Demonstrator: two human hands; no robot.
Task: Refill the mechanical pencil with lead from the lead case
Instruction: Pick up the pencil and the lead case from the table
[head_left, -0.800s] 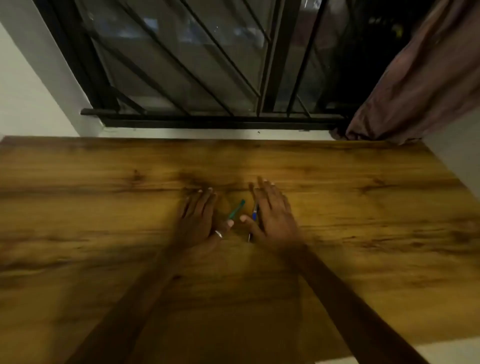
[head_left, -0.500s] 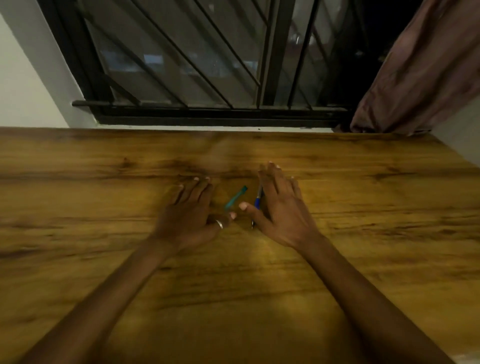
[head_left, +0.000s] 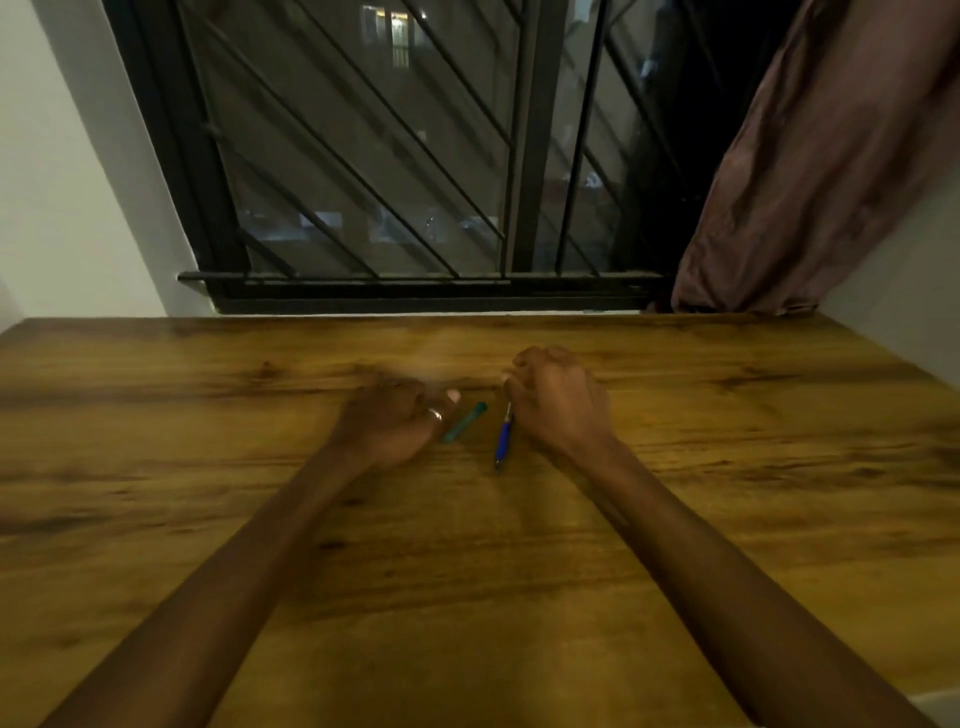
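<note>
Wooden table (head_left: 208, 519) below a barred window (head_left: 363, 156).

Mechanical pencil (head_left: 503, 437), blue: lies flat on the table, its length running away from the person. Lead case (head_left: 465, 422), teal: lies slantwise just left of the pencil, not touching it. Both sit between the hands, within reach of either.

Left hand (head_left: 392, 421): blurred. Fingers look curled under with the thumb out toward the case, probably gripping nothing.

Right hand (head_left: 560, 402): fingers curled into a loose fist, empty. Its thumb side is just beside the pencil's far end.

Judgement: refill not begun. Each hand sits by the item it would likely take.
</note>
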